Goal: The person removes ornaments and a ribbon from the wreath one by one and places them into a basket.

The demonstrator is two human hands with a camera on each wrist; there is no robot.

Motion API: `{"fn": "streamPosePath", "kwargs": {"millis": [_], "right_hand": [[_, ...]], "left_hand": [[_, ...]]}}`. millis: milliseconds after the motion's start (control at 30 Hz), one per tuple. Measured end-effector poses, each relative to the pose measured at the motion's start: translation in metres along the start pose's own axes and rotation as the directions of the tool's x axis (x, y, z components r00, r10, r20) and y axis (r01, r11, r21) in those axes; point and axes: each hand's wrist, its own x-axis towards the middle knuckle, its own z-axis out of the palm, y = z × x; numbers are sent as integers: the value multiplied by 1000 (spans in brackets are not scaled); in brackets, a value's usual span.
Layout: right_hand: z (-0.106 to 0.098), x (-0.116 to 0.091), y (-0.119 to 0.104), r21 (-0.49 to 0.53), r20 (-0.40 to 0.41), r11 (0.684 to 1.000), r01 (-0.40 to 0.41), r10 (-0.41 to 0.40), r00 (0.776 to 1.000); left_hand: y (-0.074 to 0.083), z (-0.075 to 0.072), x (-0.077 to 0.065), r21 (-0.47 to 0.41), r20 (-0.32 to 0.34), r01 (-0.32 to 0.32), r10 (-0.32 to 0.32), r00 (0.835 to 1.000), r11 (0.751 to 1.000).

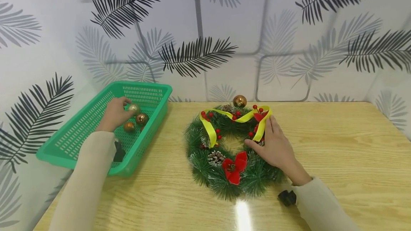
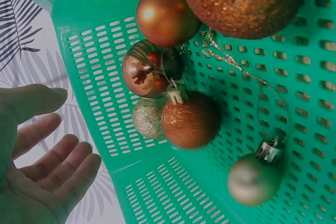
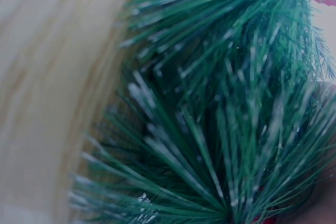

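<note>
My left hand (image 1: 116, 114) hovers inside the green plastic basket (image 1: 65, 141), its fingers beside a gold bauble (image 1: 134, 109). In the left wrist view its fingers (image 2: 58, 169) are loosely bent and hold nothing. Copper baubles (image 2: 190, 119) and a pale gold bauble (image 2: 254, 179) lie in the basket. My right hand (image 1: 277, 148) rests on the right side of a green Christmas wreath (image 1: 200, 167), fingers extended near a yellow ribbon (image 1: 245, 117). Needles (image 3: 220, 103) hide most of that hand in the right wrist view.
A copper bauble (image 1: 239, 101) sits at the wreath's far edge, by the patterned wall (image 1: 224, 20). Red berries, pine cones (image 1: 216, 158) and a red flower (image 1: 234, 168) decorate the wreath. Pale wood tabletop (image 1: 346, 145) extends to the right.
</note>
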Motion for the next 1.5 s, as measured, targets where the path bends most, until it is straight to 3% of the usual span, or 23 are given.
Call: {"fn": "streamPosePath", "kwargs": {"millis": [400, 900, 1200, 1500], "right_hand": [[1, -1, 3, -4, -10, 1000, 4, -4, 1000], [0, 0, 1, 13, 1, 1000, -8, 8, 1000], [1, 0, 0, 24, 8, 1000, -10, 10, 1000], [0, 1, 2, 17, 5, 1000, -10, 10, 1000]], "left_hand": [[9, -1, 7, 4, -15, -31, 31, 999, 1000], [44, -11, 18, 1, 3, -58, 58, 998, 998], [67, -11, 31, -7, 3, -134, 134, 991, 991], [90, -10, 41, -1, -13, -164, 164, 986, 986]]}}
